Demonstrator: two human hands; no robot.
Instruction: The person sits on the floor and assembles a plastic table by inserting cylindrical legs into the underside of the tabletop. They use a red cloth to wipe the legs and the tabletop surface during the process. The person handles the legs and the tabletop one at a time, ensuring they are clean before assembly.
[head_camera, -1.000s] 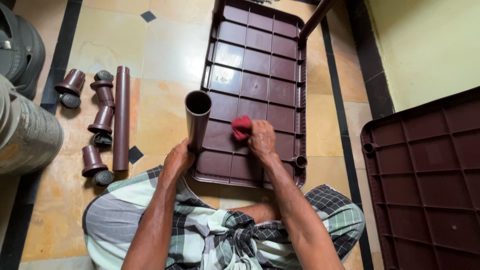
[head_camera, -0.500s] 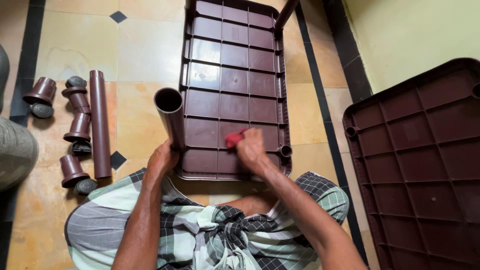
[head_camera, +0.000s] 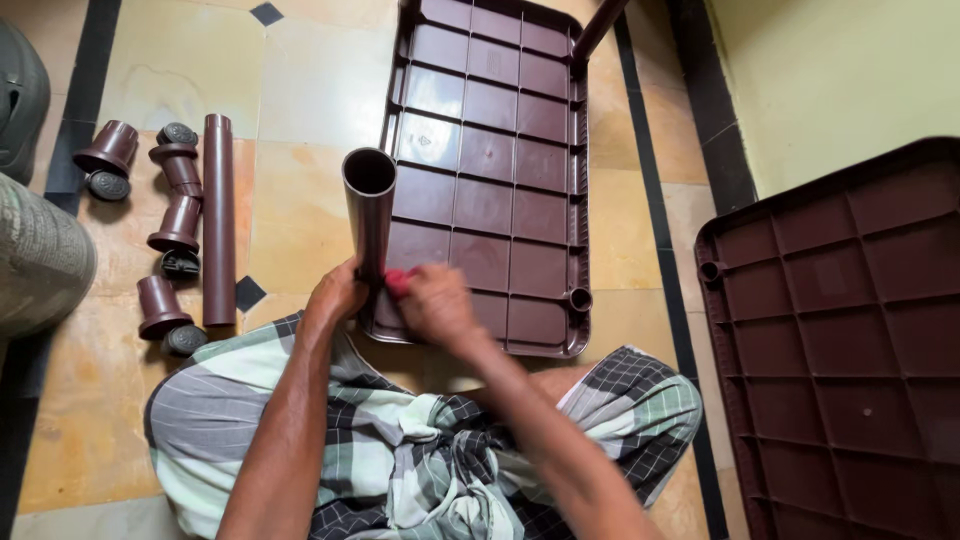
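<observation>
A brown ribbed plastic shelf panel (head_camera: 490, 170) lies upside down on the tiled floor in front of me. A brown hollow tube (head_camera: 369, 205) stands upright at its near left corner. My left hand (head_camera: 335, 293) grips the base of that tube. My right hand (head_camera: 435, 305) is closed on a small red object (head_camera: 397, 282) pressed against the tube's foot; most of the object is hidden by my fingers and blurred by motion.
A second brown panel (head_camera: 840, 330) lies at the right. To the left, a loose brown tube (head_camera: 217, 215) lies beside several brown cup-shaped caps (head_camera: 178, 222) and dark round feet (head_camera: 108, 185). Another tube (head_camera: 598, 25) stands at the panel's far right corner. A yellow wall rises at upper right.
My right hand has slid left across the panel with the red object, from its middle to the base of the upright tube. The left hand has stayed on the tube.
</observation>
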